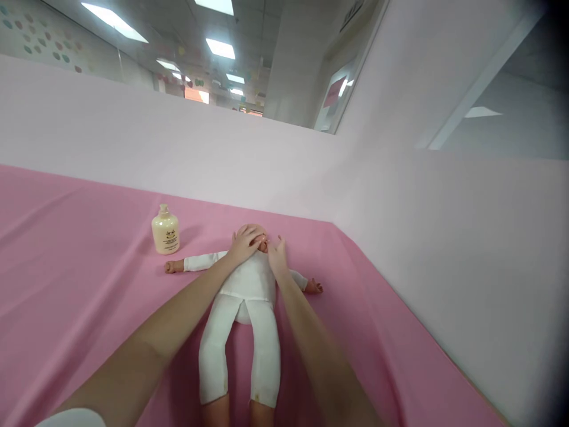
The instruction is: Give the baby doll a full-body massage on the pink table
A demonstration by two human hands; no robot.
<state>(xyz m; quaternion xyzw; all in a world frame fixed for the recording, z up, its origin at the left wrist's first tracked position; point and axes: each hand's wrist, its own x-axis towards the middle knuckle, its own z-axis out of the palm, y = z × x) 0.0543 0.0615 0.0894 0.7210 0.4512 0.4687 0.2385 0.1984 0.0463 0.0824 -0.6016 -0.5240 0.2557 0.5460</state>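
A baby doll (249,279) with a white cloth body lies on its back on the pink sheet, head toward the wall and arms spread. My left hand (244,244) rests over the doll's head and face with its fingers stretched out. Beside the other cheek is my right hand (278,258), its fingers apart and partly hidden from view. Between my hands a small part of the doll's face shows; most of it is covered. Neither hand visibly holds a separate object.
A cream pump bottle (165,231) stands upright to the left, beyond the doll's outstretched arm. The pink sheet (89,267) has folds and ends at a white wall (200,154) behind and on the right. Windows (302,71) sit above it.
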